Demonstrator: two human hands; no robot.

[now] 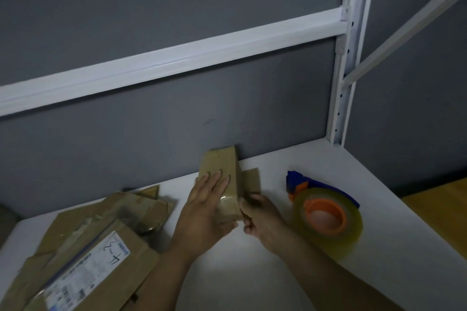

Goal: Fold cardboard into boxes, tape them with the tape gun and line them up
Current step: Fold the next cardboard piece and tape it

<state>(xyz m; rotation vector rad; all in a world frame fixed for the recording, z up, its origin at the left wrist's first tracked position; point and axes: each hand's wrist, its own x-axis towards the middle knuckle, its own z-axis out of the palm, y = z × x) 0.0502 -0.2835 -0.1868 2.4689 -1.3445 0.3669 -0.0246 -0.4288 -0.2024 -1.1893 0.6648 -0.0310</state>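
Box (222, 163) on counter (303, 272) is pressed under the straight-fingered left hand (204, 207) and pinched at its near corner by the curled right hand (260, 217); judged light, stiff, tape-slick, best held by edges.

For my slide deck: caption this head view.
Left hand presses a cardboard box, right hand grips its edge; tape gun alongside.

The picture is dim and slightly grainy. One pool of light falls on the white bench (227, 272) near the bottom centre; the corners go dark. The tape (223, 199) on the box (222, 159) gives a small glare. The right hand (262, 219) is blurred. The shelf rail (177, 57) bends from the wide lens.
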